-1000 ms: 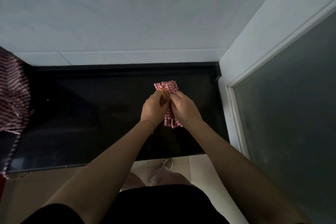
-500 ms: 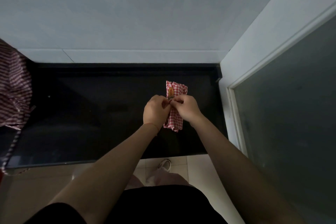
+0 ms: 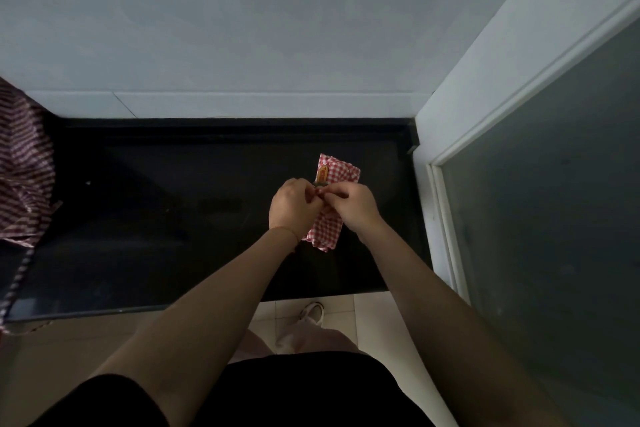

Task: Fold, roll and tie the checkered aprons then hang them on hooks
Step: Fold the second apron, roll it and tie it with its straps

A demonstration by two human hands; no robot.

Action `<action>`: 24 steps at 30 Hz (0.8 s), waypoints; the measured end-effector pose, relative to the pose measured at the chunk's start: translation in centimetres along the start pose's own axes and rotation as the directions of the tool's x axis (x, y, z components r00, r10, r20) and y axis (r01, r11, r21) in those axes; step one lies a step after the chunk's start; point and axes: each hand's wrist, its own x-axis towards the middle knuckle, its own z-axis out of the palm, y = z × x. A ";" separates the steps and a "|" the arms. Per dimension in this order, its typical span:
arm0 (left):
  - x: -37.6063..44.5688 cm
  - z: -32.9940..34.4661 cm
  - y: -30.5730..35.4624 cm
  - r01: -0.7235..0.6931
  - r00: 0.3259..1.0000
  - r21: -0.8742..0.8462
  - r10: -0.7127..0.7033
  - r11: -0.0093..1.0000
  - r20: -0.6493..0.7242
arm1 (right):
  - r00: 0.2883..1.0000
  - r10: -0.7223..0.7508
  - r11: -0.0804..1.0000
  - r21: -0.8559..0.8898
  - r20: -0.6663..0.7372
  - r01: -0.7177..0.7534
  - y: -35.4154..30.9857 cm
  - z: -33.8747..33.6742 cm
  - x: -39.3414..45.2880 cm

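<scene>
Rolled apron (image 3: 334, 204) now lies straighter on black desk (image 3: 156, 218) vs 1 s ago; left hand (image 3: 294, 208) & right hand (image 3: 353, 206) fingers pinch its tie mid-roll, knot prob. nearly done.

This looks like a home kitchen or utility corner. A polished black stone counter (image 3: 173, 218) runs along a plain pale wall (image 3: 242, 28) with a tiled strip at its base, pale floor tiles (image 3: 374, 322) show at lower centre, and a white-framed frosted glass door (image 3: 554, 218) fills the right side.

Rolled red-checkered apron (image 3: 334, 204), on counter
</scene>
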 end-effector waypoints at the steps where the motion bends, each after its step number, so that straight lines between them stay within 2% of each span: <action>1: 0.0 0.0 0.0 0.013 1.000 -0.013 -0.013 1.000 0.004 | 0.998 -0.023 1.000 -0.015 -0.061 0.022 0.4 0.2 -0.1; 3: 0.1 0.0 0.0 0.051 0.999 -0.042 -0.051 0.998 0.016 | 0.986 -0.055 0.998 -0.030 -0.156 0.051 1.2 0.6 -0.4; 5: 0.1 0.0 -0.1 0.084 0.996 -0.074 -0.081 0.994 0.042 | 0.978 -0.084 0.996 -0.052 -0.193 0.075 1.6 0.8 -0.7; 9: 0.2 -0.1 -0.5 0.103 0.993 -0.108 -0.096 0.989 0.069 | 0.976 -0.089 0.996 -0.045 -0.200 0.081 1.2 1.1 -0.9; 20: 0.6 -0.6 -1.2 0.104 0.987 -0.058 -0.096 0.993 0.126 | 0.981 -0.039 0.999 -0.011 -0.190 0.037 1.1 0.5 -1.1; 22: 0.8 -0.8 -1.2 0.075 0.988 -0.017 -0.072 0.997 0.138 | 0.985 -0.041 0.999 -0.033 -0.167 0.036 0.9 0.3 -1.0; 24: 0.8 -1.1 -1.0 -0.037 0.994 0.003 0.036 0.999 0.103 | 0.993 -0.033 0.996 -0.088 -0.111 0.023 0.5 -0.2 -1.0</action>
